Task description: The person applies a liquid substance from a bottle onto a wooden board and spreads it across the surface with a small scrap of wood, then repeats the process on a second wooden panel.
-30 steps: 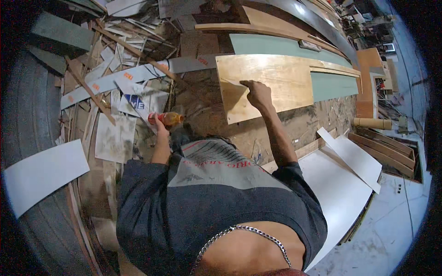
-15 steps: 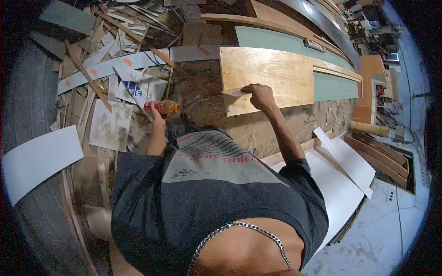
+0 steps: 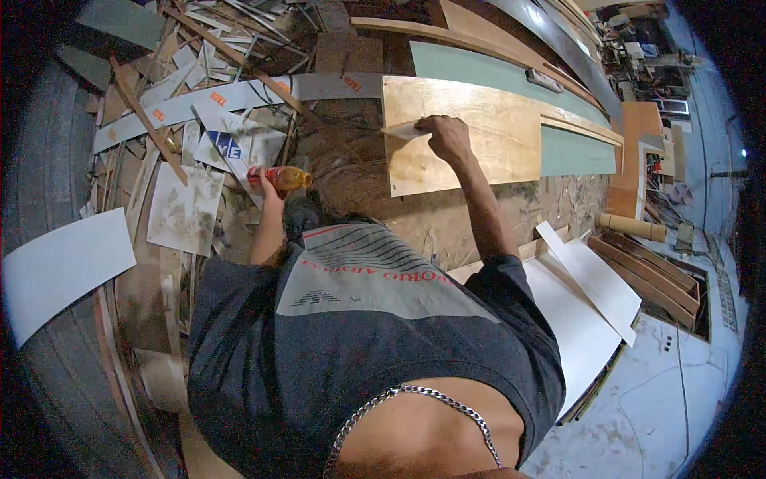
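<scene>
Clutching amber bottle (image 3: 293, 178) in left hand (image 3: 270, 188), ten o'clock; pinching flat piece (image 3: 408, 131) in right hand (image 3: 449, 139), one o'clock, over plywood (image 3: 495, 132).

The wooden board (image 3: 501, 130) looks smooth and faintly glossy, the bottle (image 3: 287, 177) shiny plastic, the shirt (image 3: 375, 345) matt cloth.
</scene>
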The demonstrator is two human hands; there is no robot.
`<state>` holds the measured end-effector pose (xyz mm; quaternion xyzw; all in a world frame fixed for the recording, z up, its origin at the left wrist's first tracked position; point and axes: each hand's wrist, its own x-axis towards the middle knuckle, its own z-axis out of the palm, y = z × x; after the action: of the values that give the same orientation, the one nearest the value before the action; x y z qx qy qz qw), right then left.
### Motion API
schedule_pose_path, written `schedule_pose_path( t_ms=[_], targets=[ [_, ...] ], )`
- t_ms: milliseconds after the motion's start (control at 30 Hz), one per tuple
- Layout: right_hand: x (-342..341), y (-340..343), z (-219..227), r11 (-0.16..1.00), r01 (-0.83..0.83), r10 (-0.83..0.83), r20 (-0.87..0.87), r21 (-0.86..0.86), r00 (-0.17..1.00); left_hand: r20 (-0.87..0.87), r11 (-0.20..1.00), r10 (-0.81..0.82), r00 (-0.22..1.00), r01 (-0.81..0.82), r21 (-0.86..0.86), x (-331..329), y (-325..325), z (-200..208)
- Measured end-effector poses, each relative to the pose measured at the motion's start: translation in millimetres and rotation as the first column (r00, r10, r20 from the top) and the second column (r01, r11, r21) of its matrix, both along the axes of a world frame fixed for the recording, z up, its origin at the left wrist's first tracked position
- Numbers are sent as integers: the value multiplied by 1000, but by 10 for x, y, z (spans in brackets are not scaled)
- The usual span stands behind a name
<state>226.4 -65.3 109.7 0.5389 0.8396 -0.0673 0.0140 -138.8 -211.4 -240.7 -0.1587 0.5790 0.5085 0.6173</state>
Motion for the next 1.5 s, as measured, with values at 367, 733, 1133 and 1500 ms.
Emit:
schedule_pose_path(
  t_ms=[367, 733, 1133, 1500],
  targets=[
    [498, -515, -156, 989, -110, 126, 160, -103, 979, 6, 1000, -5, 1000, 5, -11, -195, -213, -196],
    [1038, -1150, -92, 972, -20, 82, 260, -233, 962, 15, 999, -31, 999, 30, 16, -155, -87, -240],
    [732, -1616, -211, 961, 255, -257, 12, 110, 966, -27, 989, -139, 990, 138, -49, 75, 77, -11],
    [736, -1297, 21, 851, 525, -519, -115, 25, 847, -4, 997, -82, 997, 83, 2, -10, 147, -298]
  ],
)
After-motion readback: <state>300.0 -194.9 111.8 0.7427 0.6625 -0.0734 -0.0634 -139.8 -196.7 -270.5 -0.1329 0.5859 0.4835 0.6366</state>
